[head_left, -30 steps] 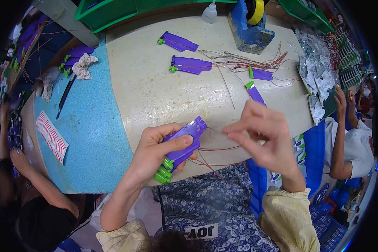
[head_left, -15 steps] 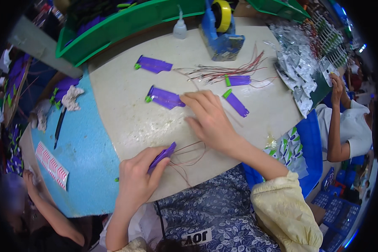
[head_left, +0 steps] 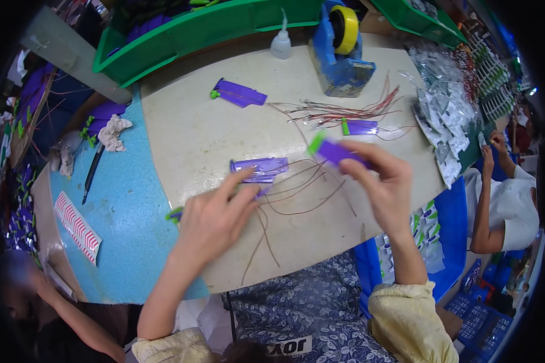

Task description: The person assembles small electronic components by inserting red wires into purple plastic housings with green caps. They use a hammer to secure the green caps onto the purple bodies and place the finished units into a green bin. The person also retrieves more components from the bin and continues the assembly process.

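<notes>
My right hand [head_left: 381,184] is closed on a flat purple plastic piece [head_left: 340,152] with a green end, raised over the middle of the table and slightly blurred. My left hand [head_left: 218,215] has a second purple piece with a green tip [head_left: 174,214] under its curled fingers; thin brown wires [head_left: 284,209] trail from it to the right. The left index fingertip reaches a third purple piece [head_left: 261,166] lying flat; whether it grips that one too cannot be made out. Further back lie another purple piece [head_left: 241,94] with a wire and a smaller one [head_left: 362,127].
Red and brown wires [head_left: 345,111] lie bunched behind my right hand. A blue tape dispenser [head_left: 340,66], a squeeze bottle [head_left: 281,45] and a green bin [head_left: 212,39] line the back. Silver packets [head_left: 439,133] pile at right, above a blue bin [head_left: 451,230]. Another person [head_left: 502,199] works beyond.
My right hand has picked up the green-ended purple piece from the right side of the table. My left hand has moved forward to the middle purple piece, which now lies turned and nearer.
</notes>
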The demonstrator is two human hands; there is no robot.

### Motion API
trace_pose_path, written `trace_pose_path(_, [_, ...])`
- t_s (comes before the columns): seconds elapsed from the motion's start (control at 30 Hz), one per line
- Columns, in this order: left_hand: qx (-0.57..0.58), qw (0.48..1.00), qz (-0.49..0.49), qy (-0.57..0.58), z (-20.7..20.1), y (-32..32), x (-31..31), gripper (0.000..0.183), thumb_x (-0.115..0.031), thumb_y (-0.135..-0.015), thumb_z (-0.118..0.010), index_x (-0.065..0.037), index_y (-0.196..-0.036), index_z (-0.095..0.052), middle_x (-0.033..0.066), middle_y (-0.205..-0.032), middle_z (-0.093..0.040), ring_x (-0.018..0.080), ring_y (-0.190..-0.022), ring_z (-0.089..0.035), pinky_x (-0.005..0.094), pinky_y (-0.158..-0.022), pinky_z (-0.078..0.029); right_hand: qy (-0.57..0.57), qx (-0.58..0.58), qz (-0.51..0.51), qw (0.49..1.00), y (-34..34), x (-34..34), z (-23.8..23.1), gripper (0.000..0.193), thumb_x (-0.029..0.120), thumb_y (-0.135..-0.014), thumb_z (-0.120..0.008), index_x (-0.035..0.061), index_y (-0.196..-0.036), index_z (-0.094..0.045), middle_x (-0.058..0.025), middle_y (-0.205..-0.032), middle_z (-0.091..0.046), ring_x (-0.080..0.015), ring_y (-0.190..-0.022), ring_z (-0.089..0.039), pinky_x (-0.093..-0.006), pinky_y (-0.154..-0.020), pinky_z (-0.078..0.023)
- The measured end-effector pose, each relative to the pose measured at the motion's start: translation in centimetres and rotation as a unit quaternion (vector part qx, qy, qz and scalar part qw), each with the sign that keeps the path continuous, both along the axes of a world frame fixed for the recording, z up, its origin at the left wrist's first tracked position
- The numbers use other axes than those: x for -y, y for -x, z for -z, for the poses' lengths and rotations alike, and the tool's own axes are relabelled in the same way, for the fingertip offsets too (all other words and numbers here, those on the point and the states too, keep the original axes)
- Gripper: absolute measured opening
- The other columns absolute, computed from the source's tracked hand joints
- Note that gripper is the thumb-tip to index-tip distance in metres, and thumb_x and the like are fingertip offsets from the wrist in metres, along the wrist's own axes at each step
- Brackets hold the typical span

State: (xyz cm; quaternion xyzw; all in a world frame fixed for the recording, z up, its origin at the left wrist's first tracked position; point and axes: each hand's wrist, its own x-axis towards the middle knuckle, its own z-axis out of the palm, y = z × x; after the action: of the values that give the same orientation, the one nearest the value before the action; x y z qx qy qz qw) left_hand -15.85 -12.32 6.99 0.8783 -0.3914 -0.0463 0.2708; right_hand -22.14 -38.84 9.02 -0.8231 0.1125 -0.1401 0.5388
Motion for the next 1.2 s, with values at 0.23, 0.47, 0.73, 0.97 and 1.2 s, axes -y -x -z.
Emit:
trace_pose_path(0.23, [0.035, 0.999, -0.017, 0.020, 0.2, 3.6, -2.5, 0.020, -0.014, -0.086, -0.070, -0.005, -0.101, -0.061, 0.0078, -0.115, -0.068, 0.0238, -0.064, -0.067, 0.0357, -0.057, -0.054, 0.018, -0.094, -0.194, 0.976, -5.4, -5.4, 2.6, 0.017, 0.006, -0.090, -0.070, -0.0008, -0.105, -0.075, -0.0091, -0.083, -0.070, -0.0136, -0.070, -0.062, -0.0284, -0.065, -0.048])
trace_pose_path(0.47, [-0.021, 0.996, -0.051, -0.063, -0.2, 1.9, -1.5, 0.016, -0.015, -0.089, -0.065, -0.005, -0.097, -0.056, 0.0138, -0.138, -0.058, 0.0250, -0.062, -0.067, 0.0376, -0.054, -0.055, 0.269, 0.120, -0.214, 0.931, -6.3, -7.0, 4.1, 0.019, 0.005, -0.079, -0.074, 0.0015, -0.098, -0.074, -0.0145, -0.086, -0.066, -0.0331, -0.077, -0.061, -0.0420, -0.071, -0.048])
trace_pose_path(0.73, [-0.125, 0.968, -0.217, -0.019, -0.8, 1.8, -3.2, 0.020, -0.015, -0.096, -0.060, -0.005, -0.113, -0.060, 0.0177, -0.094, -0.070, 0.0398, -0.070, -0.067, 0.0471, -0.060, -0.052, 0.013, -0.080, -0.205, 0.975, -4.8, -7.6, 4.1, 0.018, 0.000, -0.081, -0.073, -0.0023, -0.095, -0.062, -0.0126, -0.084, -0.068, -0.0220, -0.078, -0.066, -0.0338, -0.070, -0.052])
trace_pose_path(0.97, [-0.201, 0.975, -0.079, 0.044, -2.9, 2.4, -4.5, 0.023, -0.011, -0.091, -0.064, -0.003, -0.113, -0.063, 0.0177, -0.089, -0.069, 0.0369, -0.077, -0.068, 0.0418, -0.065, -0.051, -0.100, -0.138, -0.159, 0.972, -3.9, -7.0, 2.6, 0.011, 0.004, -0.084, -0.074, -0.0047, -0.091, -0.074, -0.0141, -0.081, -0.074, -0.0147, -0.072, -0.070, -0.0263, -0.068, -0.054])
trace_pose_path(1.2, [-0.099, 0.994, -0.037, -0.035, -1.4, 4.8, -3.4, 0.023, -0.007, -0.085, -0.067, -0.003, -0.107, -0.060, 0.0095, -0.134, -0.060, 0.0310, -0.075, -0.070, 0.0389, -0.063, -0.055, 0.092, -0.051, -0.172, 0.979, -3.8, -10.0, 4.6, 0.011, 0.007, -0.079, -0.075, 0.0000, -0.087, -0.076, -0.0114, -0.085, -0.070, -0.0254, -0.078, -0.065, -0.0337, -0.068, -0.050])
